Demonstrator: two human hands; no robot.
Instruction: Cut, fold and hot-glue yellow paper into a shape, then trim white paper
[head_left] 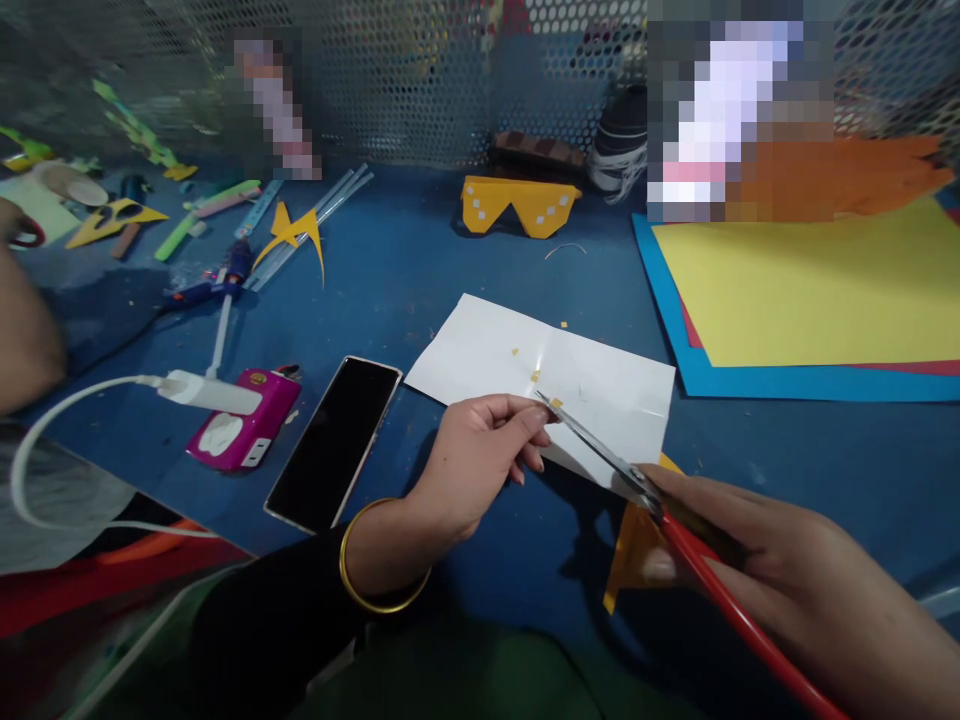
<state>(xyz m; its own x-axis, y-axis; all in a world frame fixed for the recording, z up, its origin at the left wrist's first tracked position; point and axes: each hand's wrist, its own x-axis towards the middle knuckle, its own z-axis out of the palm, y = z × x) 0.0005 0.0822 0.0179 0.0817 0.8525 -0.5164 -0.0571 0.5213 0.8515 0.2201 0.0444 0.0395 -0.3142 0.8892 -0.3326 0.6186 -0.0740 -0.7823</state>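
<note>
My right hand [810, 570] grips red-handled scissors [600, 445], whose blades point up and left, nearly closed. Their tips reach the pinched thumb and forefinger of my left hand [487, 450]; what lies between those fingers is too small to make out. Under the blades lies a folded white paper sheet [480, 345] with several tiny yellow paper bits [535, 377] on it. An orange-yellow paper piece [626, 560] shows beneath my right hand, partly hidden by it. Farther back sits a yellow paper mask [517, 205] with small white squares on it.
Left of the sheet lie a black phone [337, 440] and a magenta power adapter [244, 420] with a white cable. A glue gun [225, 275] and yellow paper offcuts [292, 235] are farther left. Coloured sheets [817, 290] are stacked right. Another person's arm [26, 310] rests at far left.
</note>
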